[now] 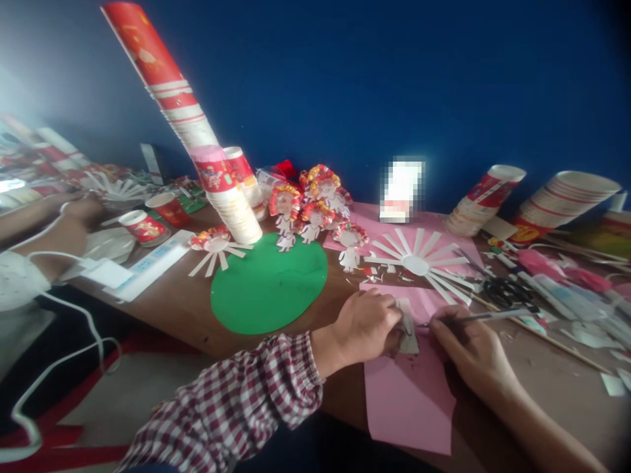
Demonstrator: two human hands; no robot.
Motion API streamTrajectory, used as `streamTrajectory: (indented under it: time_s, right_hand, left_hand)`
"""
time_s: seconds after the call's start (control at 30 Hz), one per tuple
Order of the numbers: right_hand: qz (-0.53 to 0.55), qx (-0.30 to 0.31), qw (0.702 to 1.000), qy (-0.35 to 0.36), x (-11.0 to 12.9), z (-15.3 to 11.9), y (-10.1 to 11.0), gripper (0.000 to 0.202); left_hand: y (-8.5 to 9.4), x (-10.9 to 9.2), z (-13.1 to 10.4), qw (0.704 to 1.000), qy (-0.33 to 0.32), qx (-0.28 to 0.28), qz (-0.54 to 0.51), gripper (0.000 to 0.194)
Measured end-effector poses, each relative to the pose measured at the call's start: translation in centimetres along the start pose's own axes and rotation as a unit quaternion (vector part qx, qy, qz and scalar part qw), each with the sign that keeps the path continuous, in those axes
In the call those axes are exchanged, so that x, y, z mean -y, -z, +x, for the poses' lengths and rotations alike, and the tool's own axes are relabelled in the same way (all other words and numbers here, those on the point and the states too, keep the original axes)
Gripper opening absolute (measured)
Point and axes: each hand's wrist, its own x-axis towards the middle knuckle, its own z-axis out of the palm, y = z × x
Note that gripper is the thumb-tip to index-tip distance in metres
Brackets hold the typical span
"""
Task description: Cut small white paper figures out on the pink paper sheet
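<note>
Cut-up paper cups suggest a craft workshop.

No text can be read; markings on the red cups blur.

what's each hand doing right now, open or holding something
Left hand: closed, holding a small paper piece.
Right hand: closed, holding a slim pen-like tool.
</note>
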Motion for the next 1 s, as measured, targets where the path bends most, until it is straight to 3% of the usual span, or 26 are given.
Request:
streamTrajectory:
  time_s: [0.57, 1.0]
  right_hand:
    - [0.001, -0.004, 1.000, -0.004, -0.10, -0.03, -0.30, 0.022]
    - [0.079, 0.012, 0.997, 0.003, 0.42, -0.04, -0.49, 0.014]
  left_hand:
    - [0.12, 0.02, 0.05, 0.999, 0.013, 0.020, -0.025, 0.015]
    - [0.10, 0.06, 0.17, 0.998, 0.026, 0.031, -0.049, 0.010]
